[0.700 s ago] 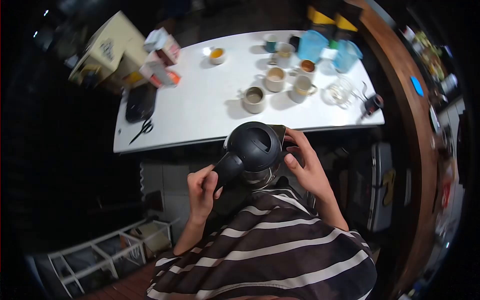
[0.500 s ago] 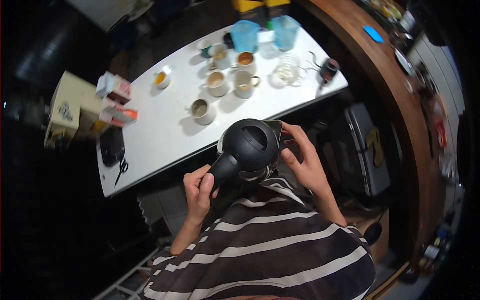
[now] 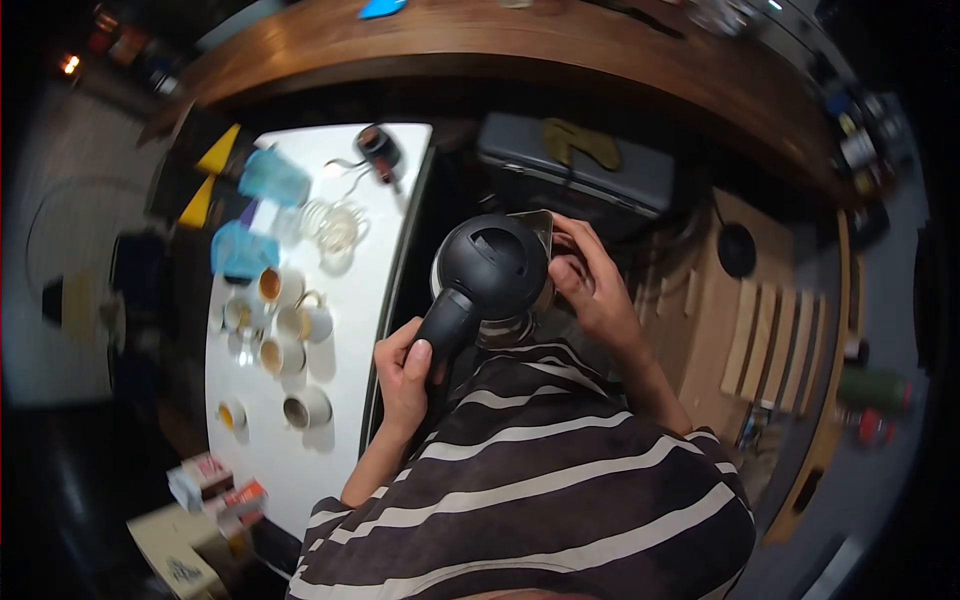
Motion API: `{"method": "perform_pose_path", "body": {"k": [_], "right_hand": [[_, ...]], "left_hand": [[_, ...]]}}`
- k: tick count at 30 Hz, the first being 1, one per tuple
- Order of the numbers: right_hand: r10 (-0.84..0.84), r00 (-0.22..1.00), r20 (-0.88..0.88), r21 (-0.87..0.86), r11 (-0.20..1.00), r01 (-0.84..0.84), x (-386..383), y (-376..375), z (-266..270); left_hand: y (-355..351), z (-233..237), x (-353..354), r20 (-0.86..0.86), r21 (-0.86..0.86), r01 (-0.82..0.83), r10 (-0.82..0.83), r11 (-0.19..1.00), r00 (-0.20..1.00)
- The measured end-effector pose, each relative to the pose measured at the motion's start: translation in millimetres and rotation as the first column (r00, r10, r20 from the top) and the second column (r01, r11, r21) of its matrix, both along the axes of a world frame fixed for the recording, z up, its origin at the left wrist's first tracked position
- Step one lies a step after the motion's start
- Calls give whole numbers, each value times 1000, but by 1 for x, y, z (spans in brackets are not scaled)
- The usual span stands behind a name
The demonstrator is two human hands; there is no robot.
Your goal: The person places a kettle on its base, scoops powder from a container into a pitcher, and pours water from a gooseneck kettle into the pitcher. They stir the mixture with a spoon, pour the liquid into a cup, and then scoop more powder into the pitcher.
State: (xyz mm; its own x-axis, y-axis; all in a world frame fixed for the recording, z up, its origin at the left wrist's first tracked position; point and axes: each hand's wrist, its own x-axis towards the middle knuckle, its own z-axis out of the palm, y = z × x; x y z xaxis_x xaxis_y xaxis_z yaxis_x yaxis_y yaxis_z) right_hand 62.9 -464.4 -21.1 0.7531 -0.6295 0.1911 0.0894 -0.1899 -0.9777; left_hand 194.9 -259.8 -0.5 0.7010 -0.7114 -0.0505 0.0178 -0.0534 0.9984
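Observation:
An electric kettle (image 3: 492,265) with a black lid, black handle and metal body is held in front of the striped shirt. My left hand (image 3: 405,375) is wrapped round its handle. Beside the spout is my right hand (image 3: 592,275), fingers bent and thumb apart, fingertips at the spout's edge; whether it bears any weight cannot be seen. To the left, on the white table (image 3: 350,365), stand several mugs, among them a grey one (image 3: 307,408) and one with brown liquid (image 3: 282,354).
A grey case (image 3: 580,165) with a yellowish-green item on it lies beyond the kettle. A wooden counter (image 3: 450,45) curves across the top. Wooden slats (image 3: 770,340) and a black round object (image 3: 736,249) are at the right. Boxes (image 3: 200,480) sit lower left.
The view has turned to the right, so the table and mugs now lie at the left and the case and slats have come into sight. The kettle stays in my left hand.

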Motion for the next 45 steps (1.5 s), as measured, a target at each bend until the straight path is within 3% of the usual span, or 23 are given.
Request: {"method": "perform_pose_path", "body": {"k": [2, 4, 6, 11, 15, 19, 20, 21, 24, 28, 30, 32, 33, 36, 38, 40, 44, 45], "right_hand": [[-110, 993, 42, 231, 968, 97, -15, -4, -2], [-205, 978, 47, 192, 962, 193, -33, -12, 1], [-347, 938, 16, 273, 904, 330, -51, -20, -8], [-603, 796, -56, 227, 769, 598, -105, -59, -20], [-696, 718, -20, 340, 670, 660, -158, -108, -21], [-781, 616, -105, 233, 583, 778, -221, -172, -43], [-813, 569, -119, 191, 544, 817, -238, -189, -54], [-832, 543, -116, 207, 515, 832, -252, -204, -60], [-882, 440, -169, 32, 441, 897, -283, -248, -74], [-868, 462, -185, 100, 451, 887, -318, -294, -104], [-892, 402, -204, 80, 394, 915, -333, -311, -118], [-878, 429, -214, 118, 413, 903, -345, -323, -125], [-873, 435, -221, 146, 411, 900, -350, -329, -128], [-852, 459, -250, 165, 430, 888, -360, -346, -135], [-834, 493, -248, 138, 474, 870, -362, -357, -137], [-820, 497, -284, 124, 483, 867, -363, -369, -141], [-841, 452, -298, 130, 433, 892, -370, -384, -147], [-847, 439, -300, 124, 421, 898, -371, -387, -148]], "left_hand": [[-22, -14, 7, 31, -51, 136, -135, 989, 990], [-47, -25, 9, 134, -30, 287, -281, 957, 950], [-74, -30, 3, 146, -40, 375, -366, 926, 919], [-151, -42, -33, 247, -11, 591, -571, 806, 783], [-221, -60, -76, 295, 7, 699, -669, 715, 682], [-285, -68, -134, 250, -31, 760, -732, 649, 634], [-298, -75, -146, 219, 47, 796, -783, 604, 582], [-313, -85, -161, 250, 23, 807, -785, 590, 566], [-352, -108, -203, 271, 48, 841, -817, 540, 509], [-394, -149, -242, 259, 100, 813, -804, 573, 535], [-412, -161, -255, 285, 95, 794, -780, 601, 557], [-426, -149, -265, 57, 136, 841, -852, 524, 521], [-433, -147, -269, 30, 148, 845, -856, 514, 515], [-446, -165, -287, 91, 90, 816, -820, 571, 565], [-450, -208, -307, 140, 97, 765, -770, 637, 623], [-456, -200, -314, 142, 76, 745, -746, 663, 650], [-464, -188, -323, -5, 48, 830, -830, 556, 557], [-467, -187, -323, 4, 112, 842, -848, 528, 530]]}}
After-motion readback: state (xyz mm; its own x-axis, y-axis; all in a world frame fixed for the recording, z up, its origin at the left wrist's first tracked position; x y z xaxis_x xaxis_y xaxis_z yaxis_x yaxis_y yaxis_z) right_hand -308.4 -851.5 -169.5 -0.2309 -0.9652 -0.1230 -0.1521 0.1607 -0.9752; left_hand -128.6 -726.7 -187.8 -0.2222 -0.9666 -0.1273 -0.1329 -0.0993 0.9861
